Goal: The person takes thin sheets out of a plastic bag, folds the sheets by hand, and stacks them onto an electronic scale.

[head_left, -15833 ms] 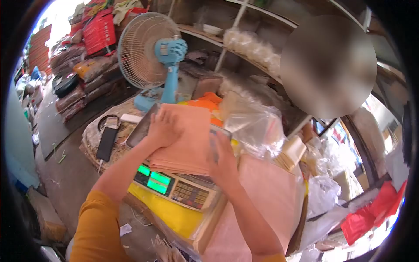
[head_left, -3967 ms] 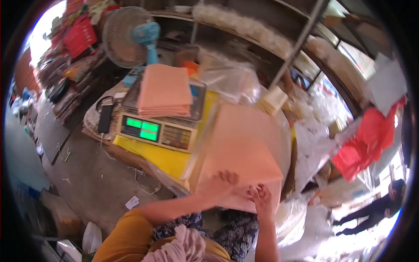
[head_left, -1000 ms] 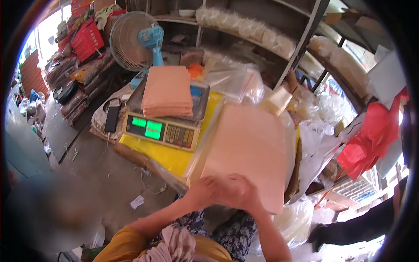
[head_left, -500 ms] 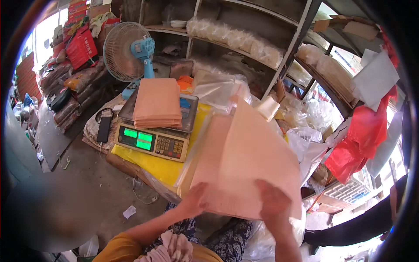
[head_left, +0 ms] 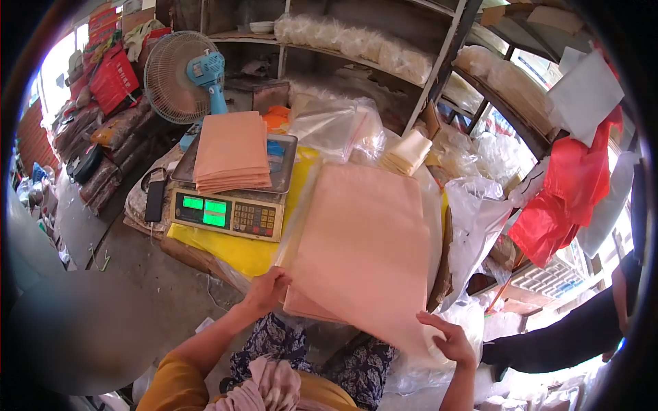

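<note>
A large pink-orange sheet lies over similar sheets on the work surface in front of me, its lower right corner reaching past the near edge. The fingers of my left hand are closed at the sheet's left edge. By the lower right edge is my right hand, fingers apart, beside or lightly touching the sheet. To the left, a folded stack of the same pink-orange material rests on the tray of a digital scale with lit green displays.
A blue fan stands behind the scale, and a phone lies left of it. Clear plastic bags and a cream roll sit at the back. Red plastic hangs right. Another person's dark-clothed leg shows at lower right.
The top sheet, lifted and angled before, now lies down over the others. My left hand has moved left to the sheet's edge; my right hand has moved right and opened.
</note>
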### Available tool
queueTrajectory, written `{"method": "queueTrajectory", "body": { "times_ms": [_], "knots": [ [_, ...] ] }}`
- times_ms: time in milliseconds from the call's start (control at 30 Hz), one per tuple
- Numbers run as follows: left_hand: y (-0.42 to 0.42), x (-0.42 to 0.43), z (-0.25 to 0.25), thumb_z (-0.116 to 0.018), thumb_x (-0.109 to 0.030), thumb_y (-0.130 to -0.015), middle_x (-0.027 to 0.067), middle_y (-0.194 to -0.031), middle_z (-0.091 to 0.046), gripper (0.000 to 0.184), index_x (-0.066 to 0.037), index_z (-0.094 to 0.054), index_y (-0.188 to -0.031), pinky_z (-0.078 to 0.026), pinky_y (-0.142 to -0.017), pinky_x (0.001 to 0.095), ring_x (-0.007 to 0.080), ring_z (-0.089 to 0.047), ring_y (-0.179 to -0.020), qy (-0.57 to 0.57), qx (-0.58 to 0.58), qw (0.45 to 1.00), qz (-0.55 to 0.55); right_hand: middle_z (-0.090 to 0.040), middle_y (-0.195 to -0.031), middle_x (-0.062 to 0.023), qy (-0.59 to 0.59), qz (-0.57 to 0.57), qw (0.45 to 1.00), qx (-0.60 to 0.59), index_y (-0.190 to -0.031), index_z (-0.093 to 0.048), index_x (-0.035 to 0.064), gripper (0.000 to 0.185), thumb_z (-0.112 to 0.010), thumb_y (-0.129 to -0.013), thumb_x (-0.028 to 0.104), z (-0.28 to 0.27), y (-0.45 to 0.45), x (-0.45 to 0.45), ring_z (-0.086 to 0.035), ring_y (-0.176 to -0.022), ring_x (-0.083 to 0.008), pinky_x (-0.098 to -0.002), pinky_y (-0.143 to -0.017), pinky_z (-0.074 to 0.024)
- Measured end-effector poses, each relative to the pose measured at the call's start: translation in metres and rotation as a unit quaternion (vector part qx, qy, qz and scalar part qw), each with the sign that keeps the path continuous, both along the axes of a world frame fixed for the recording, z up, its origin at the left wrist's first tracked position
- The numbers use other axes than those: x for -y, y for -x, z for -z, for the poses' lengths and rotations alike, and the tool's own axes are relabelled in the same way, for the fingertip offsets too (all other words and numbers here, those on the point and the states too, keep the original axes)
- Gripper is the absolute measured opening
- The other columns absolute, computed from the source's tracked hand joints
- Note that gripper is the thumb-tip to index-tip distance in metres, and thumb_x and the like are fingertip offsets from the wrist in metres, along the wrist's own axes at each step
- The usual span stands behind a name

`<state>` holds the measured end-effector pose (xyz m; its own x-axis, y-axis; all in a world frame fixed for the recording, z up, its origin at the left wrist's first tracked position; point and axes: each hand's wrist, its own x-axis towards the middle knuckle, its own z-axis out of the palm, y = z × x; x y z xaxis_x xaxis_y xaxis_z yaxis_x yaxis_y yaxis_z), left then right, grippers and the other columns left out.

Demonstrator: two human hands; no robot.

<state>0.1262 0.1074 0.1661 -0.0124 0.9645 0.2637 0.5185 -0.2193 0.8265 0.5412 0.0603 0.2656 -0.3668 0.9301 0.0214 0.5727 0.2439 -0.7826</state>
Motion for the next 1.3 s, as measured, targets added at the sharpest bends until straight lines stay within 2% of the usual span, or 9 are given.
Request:
{"method": "queueTrajectory", "body": {
  "times_ms": [133,200,433,600,700,767,900,1233,1300],
  "knots": [
    [-0.012,-0.013,-0.009,-0.056,-0.014,-0.088,0.0143,-0.072,-0.062,0.010,-0.004,-0.056,-0.091,-0.048,-0.062,0.0373,0.0321,-0.063,-0.070,0.016,0.035,0.997,-0.068,-0.064,-0.108,-0.0123,0.015,0.159,0.933,-0.322,-0.110,-0.061,0.0013,0.030,-0.061,-0.079,0.004,0.058,0.009,-0.008,-0.058,-0.108,-0.0207,-0.0328,-0.094,-0.0432],
    [-0.018,-0.032,-0.011,-0.055,-0.018,-0.089,0.0133,-0.066,-0.060,0.016,-0.004,-0.054,-0.097,-0.047,-0.059,0.0393,0.0331,-0.062,-0.063,-0.052,-0.039,0.993,-0.103,-0.066,-0.095,-0.0101,0.015,0.267,0.963,-0.040,-0.100,-0.062,0.0002,0.023,-0.064,-0.082,0.014,0.057,0.009,-0.036,-0.061,-0.092,-0.0183,-0.0347,-0.078,-0.0478],
    [-0.048,-0.070,-0.019,-0.056,-0.030,-0.087,0.0176,-0.114,-0.056,0.039,-0.006,-0.052,-0.117,-0.042,-0.088,0.0452,0.0324,-0.053,-0.107,-0.175,-0.171,0.959,-0.140,-0.063,-0.089,-0.0220,-0.099,0.373,0.918,0.088,-0.088,-0.061,0.0000,0.026,-0.057,-0.080,0.025,0.067,0.047,-0.110,-0.060,-0.083,-0.0388,-0.0417,-0.073,-0.0469],
    [-0.061,-0.051,0.000,-0.047,-0.060,-0.082,0.0161,-0.138,-0.039,0.072,-0.008,-0.043,-0.132,-0.005,-0.106,0.0615,0.0332,-0.026,-0.134,-0.071,-0.390,0.916,0.061,-0.063,-0.092,-0.0228,-0.069,0.364,0.910,0.188,-0.097,-0.060,0.0010,0.033,-0.055,-0.080,0.029,0.062,0.050,-0.118,-0.059,-0.088,-0.0420,-0.0454,-0.076,-0.0468],
    [-0.060,-0.051,0.000,-0.047,-0.063,-0.081,0.0174,-0.141,-0.034,0.078,-0.008,-0.038,-0.136,-0.008,-0.107,0.0600,0.0389,-0.025,-0.133,-0.068,-0.397,0.912,0.081,-0.059,-0.109,-0.0226,0.002,0.369,0.894,0.253,-0.115,-0.054,0.0043,0.041,-0.055,-0.082,0.028,0.040,0.066,-0.107,-0.056,-0.102,-0.0398,-0.0478,-0.087,-0.0432],
    [-0.058,-0.054,0.016,-0.047,-0.064,-0.080,0.0178,-0.142,-0.033,0.080,-0.008,-0.037,-0.136,-0.009,-0.106,0.0608,0.0401,-0.023,-0.133,-0.087,-0.395,0.911,0.078,-0.042,-0.135,-0.0181,-0.277,0.283,0.860,0.323,-0.132,-0.041,0.0092,0.049,-0.047,-0.088,0.031,0.041,0.081,-0.094,-0.040,-0.124,-0.0366,-0.0544,-0.099,-0.0315],
    [-0.053,-0.057,0.015,-0.050,-0.058,-0.081,0.0212,-0.144,-0.027,0.082,-0.005,-0.030,-0.140,-0.014,-0.108,0.0575,0.0437,-0.019,-0.134,-0.102,-0.417,0.896,0.112,-0.024,-0.149,-0.0097,-0.166,0.141,0.879,0.425,-0.141,-0.029,0.0133,0.049,-0.029,-0.096,0.033,0.067,0.111,-0.079,-0.019,-0.137,-0.0334,-0.0569,-0.105,-0.0194],
    [-0.031,-0.042,-0.062,-0.065,-0.022,-0.079,0.0155,-0.093,-0.063,0.031,-0.002,-0.061,-0.102,-0.046,-0.088,0.0379,0.0342,-0.061,-0.093,-0.182,-0.307,0.914,0.193,-0.038,-0.138,-0.0194,-0.242,0.020,0.904,0.352,-0.136,-0.035,0.0087,0.055,-0.052,-0.084,0.015,0.029,0.171,-0.074,-0.033,-0.130,-0.0347,-0.0530,-0.103,-0.0272],
    [-0.036,-0.043,-0.066,-0.063,-0.013,-0.080,0.0153,-0.108,-0.057,0.040,-0.003,-0.052,-0.117,-0.042,-0.092,0.0355,0.0308,-0.056,-0.106,-0.380,-0.109,0.914,-0.093,-0.050,-0.126,-0.0168,-0.289,0.022,0.943,0.164,-0.129,-0.044,0.0079,0.059,-0.060,-0.073,0.005,0.016,0.158,-0.083,-0.046,-0.119,-0.0329,-0.0474,-0.100,-0.0343]
  ]
}}
